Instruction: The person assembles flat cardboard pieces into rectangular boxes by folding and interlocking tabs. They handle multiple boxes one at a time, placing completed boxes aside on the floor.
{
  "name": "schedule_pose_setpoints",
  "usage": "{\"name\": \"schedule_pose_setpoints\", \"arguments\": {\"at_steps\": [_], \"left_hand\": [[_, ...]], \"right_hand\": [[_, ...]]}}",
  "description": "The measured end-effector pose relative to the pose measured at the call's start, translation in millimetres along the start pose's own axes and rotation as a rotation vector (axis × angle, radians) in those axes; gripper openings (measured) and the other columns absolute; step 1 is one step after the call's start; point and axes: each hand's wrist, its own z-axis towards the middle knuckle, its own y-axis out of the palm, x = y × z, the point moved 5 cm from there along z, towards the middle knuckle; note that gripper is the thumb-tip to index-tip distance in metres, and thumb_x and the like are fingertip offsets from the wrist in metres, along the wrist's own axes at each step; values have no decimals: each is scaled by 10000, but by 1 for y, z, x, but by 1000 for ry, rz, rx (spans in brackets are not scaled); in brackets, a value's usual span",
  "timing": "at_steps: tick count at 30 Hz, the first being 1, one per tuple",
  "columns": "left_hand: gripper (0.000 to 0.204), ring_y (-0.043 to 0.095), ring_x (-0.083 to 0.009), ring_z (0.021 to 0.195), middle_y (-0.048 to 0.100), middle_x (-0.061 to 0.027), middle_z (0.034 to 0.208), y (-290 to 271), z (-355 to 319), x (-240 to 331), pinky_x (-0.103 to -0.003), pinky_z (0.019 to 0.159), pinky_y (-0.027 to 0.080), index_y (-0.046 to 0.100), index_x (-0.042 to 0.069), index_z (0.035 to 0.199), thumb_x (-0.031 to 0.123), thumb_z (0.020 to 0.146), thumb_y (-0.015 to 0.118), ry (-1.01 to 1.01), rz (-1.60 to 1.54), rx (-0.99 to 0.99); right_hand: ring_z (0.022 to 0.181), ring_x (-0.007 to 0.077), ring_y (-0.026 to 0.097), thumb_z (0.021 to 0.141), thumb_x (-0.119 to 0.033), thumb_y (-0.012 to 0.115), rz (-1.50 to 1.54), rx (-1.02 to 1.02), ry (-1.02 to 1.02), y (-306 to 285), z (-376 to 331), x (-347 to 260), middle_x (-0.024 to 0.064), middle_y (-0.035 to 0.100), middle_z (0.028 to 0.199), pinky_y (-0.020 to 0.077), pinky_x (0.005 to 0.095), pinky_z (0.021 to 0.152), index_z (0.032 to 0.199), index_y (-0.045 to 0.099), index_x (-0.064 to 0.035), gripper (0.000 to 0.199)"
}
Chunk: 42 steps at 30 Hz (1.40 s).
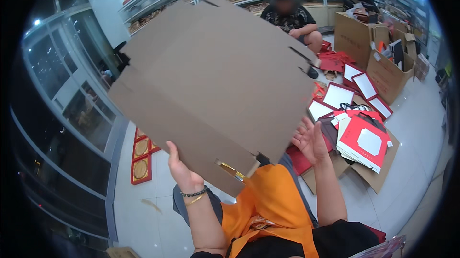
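A large flat brown cardboard sheet (206, 76), with slots and notched corners, is raised in front of me and fills the middle of the view. At its lower left edge, my left hand (186, 170) grips it, thumb on the near face and fingers hidden behind. My right hand (312, 140) is beside the sheet's lower right edge with its fingers apart; whether the fingertips touch it I cannot tell. Through a slot near the bottom corner shows a strip of gold and yellow (230, 169). Below the sheet is my orange apron (273, 191).
Right of me, red-and-white paper bags (364, 140) lie on flattened cardboard, near red-edged box parts (339, 96). Large cartons (357, 37) stand farther back. Another person (289, 16) squats beyond the sheet. At left, red trays with round golden items (141, 168) lie by glass doors (72, 76).
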Motion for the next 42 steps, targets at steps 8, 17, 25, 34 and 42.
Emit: {"name": "schedule_pose_setpoints", "arguments": {"at_steps": [8, 17, 25, 34, 42], "left_hand": [[338, 665, -217, 1124, 664, -119, 1251, 8, -19, -155, -354, 946, 571, 533, -9, 1353, 181, 1081, 598, -256, 298, -78], [260, 655, -169, 993, 685, -134, 1120, -10, 7, -324, -325, 842, 565, 547, -39, 1188, 161, 1051, 642, -310, 723, -112], [308, 675, -189, 1075, 693, -108, 1213, 48, 8, -370, -338, 902, 567, 564, -30, 1318, 141, 1063, 589, -576, 588, -387], [303, 627, -131, 1088, 676, -110, 1238, 164, -12, -316, -290, 952, 500, 537, -45, 1323, 92, 1057, 586, -26, 490, -646], [385, 708, -209, 676, 774, -107, 941, 197, -74, -271, -301, 608, 542, 681, 85, 1281, 82, 902, 750, 888, 1089, -815]], "right_hand": [[1352, 305, 557, 1020, -318, 604, 143, 295, -330, -91, -135, -59, 104, 599, 1458, 440, 479, 1153, 1470, 529, -65, 521], [1306, 309, 597, 919, -141, 568, 198, 584, -556, -175, -200, -79, 125, 644, 1386, 478, 488, 1138, 1396, 573, -14, 494], [1319, 316, 583, 964, -165, 553, 218, 477, -630, -213, -207, -138, 135, 623, 1416, 466, 498, 1145, 1411, 558, -12, 473], [1268, 327, 620, 1040, -201, 563, 152, 585, -179, -239, -195, -123, 178, 607, 1420, 529, 429, 1072, 1348, 560, 6, 371], [1397, 427, 518, 1028, -470, 638, -470, 693, -355, -118, -190, -186, 256, 466, 1549, 519, 477, 1110, 1590, 291, -24, 797]]}}
